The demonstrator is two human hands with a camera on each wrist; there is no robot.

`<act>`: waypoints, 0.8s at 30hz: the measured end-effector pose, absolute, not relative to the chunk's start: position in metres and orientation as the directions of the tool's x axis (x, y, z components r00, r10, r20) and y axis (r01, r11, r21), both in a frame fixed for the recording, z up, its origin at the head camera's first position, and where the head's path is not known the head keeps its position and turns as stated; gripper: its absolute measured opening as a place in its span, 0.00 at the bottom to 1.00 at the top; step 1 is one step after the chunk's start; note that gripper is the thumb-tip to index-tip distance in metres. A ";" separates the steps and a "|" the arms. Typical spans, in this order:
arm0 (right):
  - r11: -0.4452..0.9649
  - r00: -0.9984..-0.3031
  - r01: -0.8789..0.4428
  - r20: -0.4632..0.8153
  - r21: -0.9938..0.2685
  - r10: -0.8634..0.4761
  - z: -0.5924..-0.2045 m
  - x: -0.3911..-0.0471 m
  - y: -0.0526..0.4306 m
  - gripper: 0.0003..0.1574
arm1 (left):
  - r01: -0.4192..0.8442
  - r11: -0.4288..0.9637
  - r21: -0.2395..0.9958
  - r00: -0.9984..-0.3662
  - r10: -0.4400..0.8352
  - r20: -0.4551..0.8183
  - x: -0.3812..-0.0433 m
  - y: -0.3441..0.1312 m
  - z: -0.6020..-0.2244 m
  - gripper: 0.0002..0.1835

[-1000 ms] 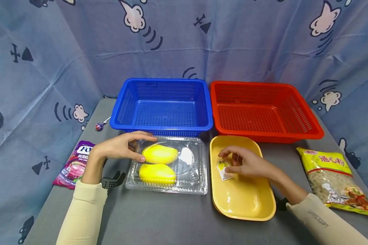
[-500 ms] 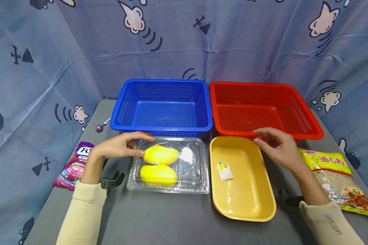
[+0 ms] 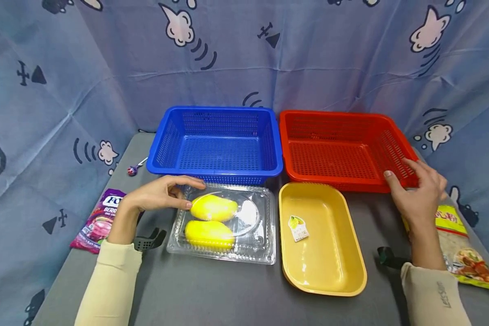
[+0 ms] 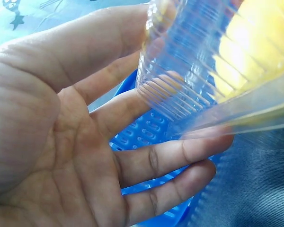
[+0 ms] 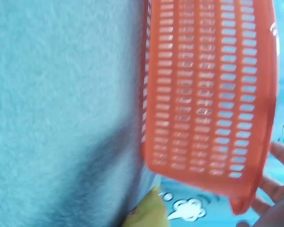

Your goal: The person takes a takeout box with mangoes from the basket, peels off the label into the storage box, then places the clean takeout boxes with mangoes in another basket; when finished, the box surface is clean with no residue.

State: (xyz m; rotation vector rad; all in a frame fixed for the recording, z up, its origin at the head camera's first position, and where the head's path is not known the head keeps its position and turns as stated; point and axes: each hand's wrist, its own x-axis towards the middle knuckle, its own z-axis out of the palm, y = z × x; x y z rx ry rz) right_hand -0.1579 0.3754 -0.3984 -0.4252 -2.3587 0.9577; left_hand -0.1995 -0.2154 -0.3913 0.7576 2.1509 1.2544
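A clear plastic clamshell container (image 3: 265, 226) with two mangoes (image 3: 210, 234) inside lies before the blue basket. My left hand (image 3: 163, 194) holds its back left part, thumb on the near side and index finger at the far edge. Up close in the left wrist view, the ribbed plastic wall (image 4: 175, 94) overlaps my spread fingers. My right hand (image 3: 417, 190) is at the front right corner of the red basket (image 3: 352, 181), thumb and fingers apart. In the right wrist view its fingertips (image 5: 281, 153) are right beside the basket rim, holding nothing.
The blue basket (image 3: 213, 170) stands left of the red one. A yellow tray (image 3: 326, 271) holds a small lemon-printed card (image 3: 298, 227). A pasta bag (image 3: 468, 258) lies right, partly behind my right arm; a purple packet (image 3: 102, 222) and a lollipop (image 3: 132, 170) lie left.
My right hand has left the card in the yellow tray and moved right to the red basket's corner. The clear container has turned slightly under my left hand, its near right corner coming closer.
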 end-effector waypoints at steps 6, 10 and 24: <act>0.659 -0.832 0.233 0.204 -0.715 0.515 -0.409 -0.156 0.386 0.48 | 0.223 0.393 0.892 -0.690 0.710 -0.140 -0.199 -0.216 -0.391 0.27; 0.643 -0.825 0.237 0.199 -0.728 0.529 -0.414 -0.158 0.387 0.47 | 0.244 0.368 0.897 -0.686 0.719 -0.109 -0.198 -0.217 -0.390 0.26; 0.612 -0.805 0.277 0.169 -0.740 0.568 -0.419 -0.157 0.389 0.49 | 0.294 0.305 0.906 -0.708 0.706 -0.008 -0.192 -0.223 -0.379 0.23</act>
